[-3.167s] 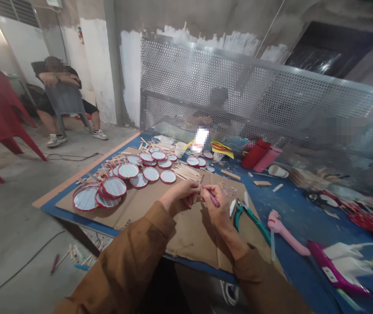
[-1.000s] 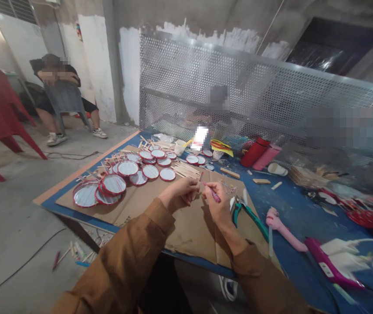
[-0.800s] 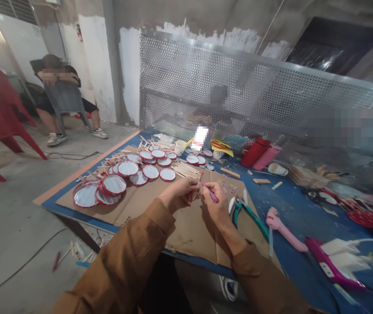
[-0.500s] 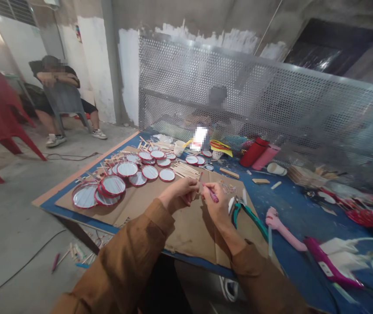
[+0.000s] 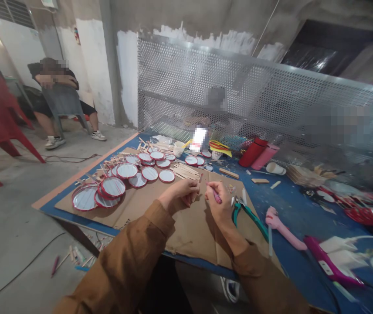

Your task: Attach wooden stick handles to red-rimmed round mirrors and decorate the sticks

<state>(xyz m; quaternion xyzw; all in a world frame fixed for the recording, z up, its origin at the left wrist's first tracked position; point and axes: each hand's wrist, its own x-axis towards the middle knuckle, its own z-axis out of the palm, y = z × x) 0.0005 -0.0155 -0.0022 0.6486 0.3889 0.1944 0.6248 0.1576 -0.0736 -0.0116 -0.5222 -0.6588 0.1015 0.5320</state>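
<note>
My left hand [image 5: 178,196] grips a thin wooden craft stick [image 5: 198,182] upright between its fingers. My right hand [image 5: 218,203] is closed on a pink marker pen [image 5: 217,197], most of it hidden by the fingers, and stays a short gap from the stick. Both hands are above a brown cardboard sheet [image 5: 193,231]. Just right of my right hand lie teal-handled pliers [image 5: 248,220]. To the left, several round mirrors with red rims [image 5: 127,171] lie in overlapping groups on the cardboard.
A loose pile of wooden sticks [image 5: 184,170] lies beyond my hands on the blue table [image 5: 300,213]. A pink tool [image 5: 279,231] and a magenta device [image 5: 330,266] with white plugs lie right. A perforated metal screen [image 5: 239,83] stands behind; a seated person [image 5: 55,91] is far left.
My right hand has moved slightly right, away from the stick, and the pink marker pen now shows less from behind its fingers. The view has tilted a little.
</note>
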